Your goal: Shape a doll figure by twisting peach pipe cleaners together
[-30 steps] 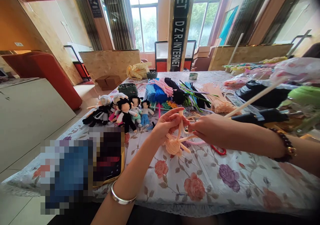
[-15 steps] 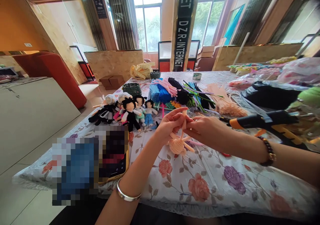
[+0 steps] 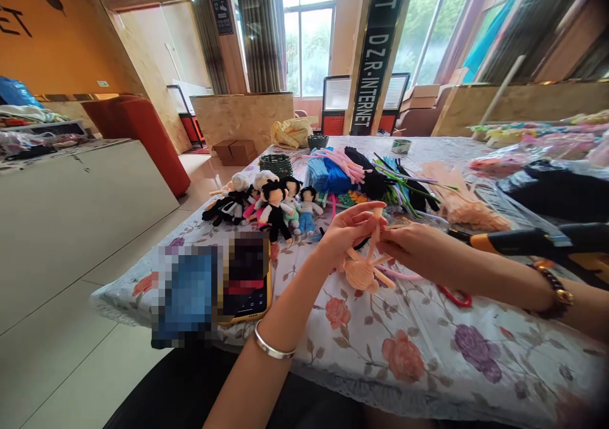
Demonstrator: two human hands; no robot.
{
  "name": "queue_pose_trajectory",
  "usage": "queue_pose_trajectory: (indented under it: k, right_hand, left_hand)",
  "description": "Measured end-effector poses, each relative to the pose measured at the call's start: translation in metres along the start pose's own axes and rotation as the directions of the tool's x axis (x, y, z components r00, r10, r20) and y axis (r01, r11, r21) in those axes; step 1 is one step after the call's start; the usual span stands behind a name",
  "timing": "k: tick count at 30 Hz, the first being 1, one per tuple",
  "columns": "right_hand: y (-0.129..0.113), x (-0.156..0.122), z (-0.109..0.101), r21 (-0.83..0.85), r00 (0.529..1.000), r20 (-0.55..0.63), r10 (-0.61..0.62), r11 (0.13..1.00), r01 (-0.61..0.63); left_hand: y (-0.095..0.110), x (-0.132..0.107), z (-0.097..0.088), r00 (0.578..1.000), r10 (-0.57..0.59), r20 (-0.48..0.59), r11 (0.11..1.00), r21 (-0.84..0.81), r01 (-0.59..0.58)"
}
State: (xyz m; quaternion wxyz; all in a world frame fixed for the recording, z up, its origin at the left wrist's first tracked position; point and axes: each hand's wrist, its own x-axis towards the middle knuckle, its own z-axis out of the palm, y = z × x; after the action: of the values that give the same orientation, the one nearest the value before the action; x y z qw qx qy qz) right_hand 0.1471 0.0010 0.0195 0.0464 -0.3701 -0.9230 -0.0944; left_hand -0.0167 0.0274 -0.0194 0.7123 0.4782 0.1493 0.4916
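Observation:
My left hand (image 3: 353, 229) is closed in a pinch on a peach-coloured doll figure (image 3: 360, 275), bent from what look like fuzzy pipe cleaners. Its round ball-shaped part hangs lowest, and thin limbs stick out around it. One pale strip rises upright between my left thumb and fingers. Pressed close beside it, my right hand (image 3: 412, 245) has its fingers closed on the same figure; its fingertips are partly hidden. A pink stem (image 3: 404, 275) lies on the tablecloth behind the ball.
Finished small dolls (image 3: 276, 210) sit at the left, behind a yellow-cased phone (image 3: 247, 296). Bundles of coloured pipe cleaners (image 3: 328, 172) and peach ones (image 3: 476, 207) lie farther back. A black-and-orange glue gun (image 3: 514, 242) and a red-handled tool (image 3: 457, 299) are near my right forearm.
The whole view has swung left, so things appear farther right. My hands keep hold of the peach doll figure in nearly the same pose.

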Motion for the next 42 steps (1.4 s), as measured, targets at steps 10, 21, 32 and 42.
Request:
queue_pose_trajectory:
  k: [10,21,32,42]
  right_hand:
    - [0.007,0.001,0.009,0.050,0.997,-0.061,-0.046,0.998,0.049]
    - [0.003,-0.003,0.003,-0.055,0.998,-0.062,0.033,0.998,-0.037]
    - [-0.142,0.039,-0.052,0.210,0.766,-0.150,-0.625,0.737,0.642]
    - [-0.212,0.103,0.003,0.304,0.622,-0.150,-0.769,0.562,0.769]
  left_hand:
    - [0.002,0.000,0.004,0.987,0.160,-0.013,0.956,0.250,-0.152]
    - [-0.002,0.003,-0.001,0.955,0.269,-0.122,0.909,0.359,-0.211]
    - [-0.006,0.003,-0.003,0.955,0.260,-0.143,0.937,0.277,-0.214]
    - [-0.010,0.007,-0.007,0.957,0.259,-0.132,0.933,0.290,-0.213]
